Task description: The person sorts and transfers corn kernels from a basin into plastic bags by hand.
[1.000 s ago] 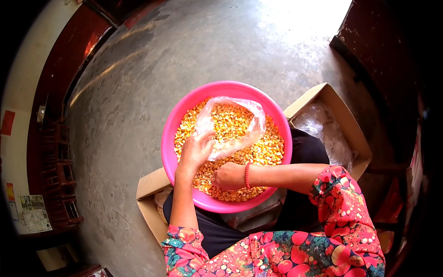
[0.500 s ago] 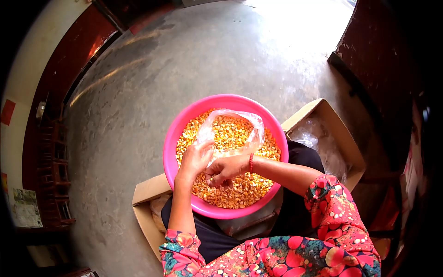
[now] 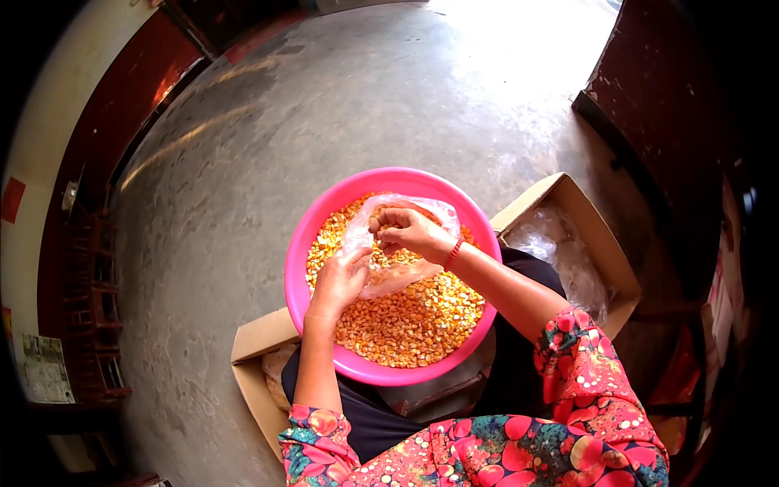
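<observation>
A pink basin (image 3: 299, 304) full of yellow-orange corn kernels (image 3: 410, 329) rests at my lap. On the corn lies a clear plastic bag (image 3: 398, 282), its mouth spread wide, with kernels inside. My left hand (image 3: 341, 280) pinches the bag's left rim. Over the bag's mouth hovers my right hand (image 3: 411, 233), wearing a red bead bracelet, its fingers curled around what look like corn kernels. The inside of that hand is mostly hidden.
A cardboard box (image 3: 596, 235) with crumpled clear plastic bags (image 3: 552, 243) stands at my right. Another cardboard box (image 3: 264, 337), partly hidden by my leg, is at my left. Small wooden stools (image 3: 101, 308) line the left wall above the concrete floor (image 3: 219, 243).
My right hand has risen from the corn in the near part of the basin and moved forward over the bag's mouth. My left hand keeps its hold on the rim.
</observation>
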`<state>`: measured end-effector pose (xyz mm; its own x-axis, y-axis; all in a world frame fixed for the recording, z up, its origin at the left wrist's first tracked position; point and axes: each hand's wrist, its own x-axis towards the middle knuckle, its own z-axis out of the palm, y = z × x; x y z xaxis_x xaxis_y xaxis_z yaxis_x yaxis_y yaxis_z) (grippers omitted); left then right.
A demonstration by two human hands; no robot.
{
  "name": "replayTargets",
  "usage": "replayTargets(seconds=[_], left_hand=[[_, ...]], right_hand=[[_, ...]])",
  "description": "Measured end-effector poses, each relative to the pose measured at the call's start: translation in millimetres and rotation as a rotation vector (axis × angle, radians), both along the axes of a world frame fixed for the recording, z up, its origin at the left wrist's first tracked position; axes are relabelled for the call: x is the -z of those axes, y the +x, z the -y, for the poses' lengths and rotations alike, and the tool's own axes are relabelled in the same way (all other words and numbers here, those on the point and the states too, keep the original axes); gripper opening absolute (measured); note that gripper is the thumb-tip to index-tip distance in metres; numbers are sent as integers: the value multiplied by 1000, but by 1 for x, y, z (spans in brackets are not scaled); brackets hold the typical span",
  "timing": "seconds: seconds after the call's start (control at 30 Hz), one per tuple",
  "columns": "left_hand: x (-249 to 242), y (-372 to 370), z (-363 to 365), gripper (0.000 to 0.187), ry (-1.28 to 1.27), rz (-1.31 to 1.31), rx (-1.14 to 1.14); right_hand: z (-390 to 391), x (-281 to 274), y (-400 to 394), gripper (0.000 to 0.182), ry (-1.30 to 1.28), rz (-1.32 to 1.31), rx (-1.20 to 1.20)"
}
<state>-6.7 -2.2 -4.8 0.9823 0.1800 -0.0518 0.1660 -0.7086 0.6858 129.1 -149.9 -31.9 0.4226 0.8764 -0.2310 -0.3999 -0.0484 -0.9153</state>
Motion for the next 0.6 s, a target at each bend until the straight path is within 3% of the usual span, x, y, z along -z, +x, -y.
replayTargets(seconds=[0.1,0.13,0.2,0.37,0.4,0.47,0.53,0.6], left_hand=[[-2,0,1,34,34,7,14],[-2,0,1,34,29,5,9],[-2,0,0,34,24,1,4],[0,1,-1,36,26,30,10],[1,1,0,36,26,30,10],[1,1,0,31,-6,73,-3],[6,0,-4,31,1,44,-7],[6,0,-5,30,8,14,-10]], right_hand=[[-2,3,1,33,-27,394,42],[-2,3,-1,33,-27,392,43],[-2,2,-5,32,-25,691,62],[0,0,-14,30,-6,1059,173],[1,-7,-14,30,-5,1058,172],[2,-21,-14,21,-62,934,-69],[1,-13,-22,12,180,852,-121],[3,-28,-29,13,94,787,-459]])
